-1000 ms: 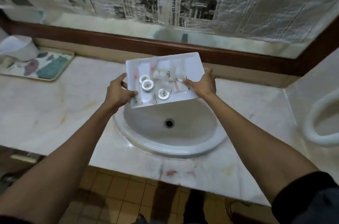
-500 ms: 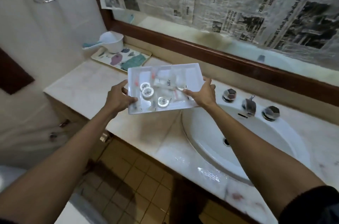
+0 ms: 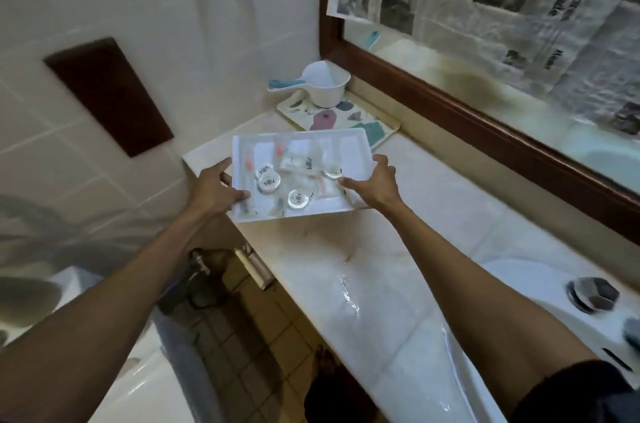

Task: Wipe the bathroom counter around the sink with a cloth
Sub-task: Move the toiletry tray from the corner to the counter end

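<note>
Both hands carry a shallow white rectangular plastic tray (image 3: 349, 149) of small round lidded tubs and sachets above the pale marble desk (image 3: 408, 214), probably to clear the surface for wiping. The left hand (image 3: 216, 188) clasps the near-left edge and the right hand (image 3: 375, 183) the right edge, keeping it nearly level so nothing slides. Its long axis runs left to right. No cloth is in sight. The white sink (image 3: 540, 279) sits to the right.
</note>
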`<move>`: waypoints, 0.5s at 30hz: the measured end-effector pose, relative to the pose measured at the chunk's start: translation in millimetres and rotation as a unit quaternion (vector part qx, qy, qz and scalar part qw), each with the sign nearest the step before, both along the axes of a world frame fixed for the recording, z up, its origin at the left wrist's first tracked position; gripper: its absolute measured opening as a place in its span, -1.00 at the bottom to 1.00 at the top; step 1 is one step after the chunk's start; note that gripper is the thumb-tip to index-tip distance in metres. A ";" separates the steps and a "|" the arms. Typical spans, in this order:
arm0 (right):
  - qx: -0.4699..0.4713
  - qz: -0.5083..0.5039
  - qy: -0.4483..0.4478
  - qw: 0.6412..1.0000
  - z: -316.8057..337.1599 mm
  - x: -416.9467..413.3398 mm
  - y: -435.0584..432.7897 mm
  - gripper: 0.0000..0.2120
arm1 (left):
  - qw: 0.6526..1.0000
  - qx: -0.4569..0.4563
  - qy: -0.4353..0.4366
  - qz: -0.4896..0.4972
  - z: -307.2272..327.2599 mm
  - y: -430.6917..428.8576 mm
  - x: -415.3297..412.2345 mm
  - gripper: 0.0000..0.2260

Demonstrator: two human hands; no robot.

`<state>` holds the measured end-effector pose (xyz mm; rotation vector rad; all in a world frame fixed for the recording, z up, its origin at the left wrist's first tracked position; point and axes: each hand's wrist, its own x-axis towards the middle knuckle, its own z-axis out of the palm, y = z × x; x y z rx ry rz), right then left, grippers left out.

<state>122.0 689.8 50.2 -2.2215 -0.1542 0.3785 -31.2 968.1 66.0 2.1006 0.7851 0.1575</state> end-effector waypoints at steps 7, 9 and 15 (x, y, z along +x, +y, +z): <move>-0.026 0.092 0.008 0.995 -26.3 53.6 89.2 -0.02 | 0.996 -0.005 0.041 0.078 -32.1 64.7 15.7 -0.24; -0.041 0.140 0.014 0.989 -32.6 59.8 108.3 0.11 | 0.994 0.003 0.055 0.092 -40.3 80.6 20.4 -0.25; -0.110 0.231 0.035 0.966 -56.9 79.5 157.7 0.29 | 0.988 0.002 0.094 0.121 -63.4 119.0 36.4 -0.28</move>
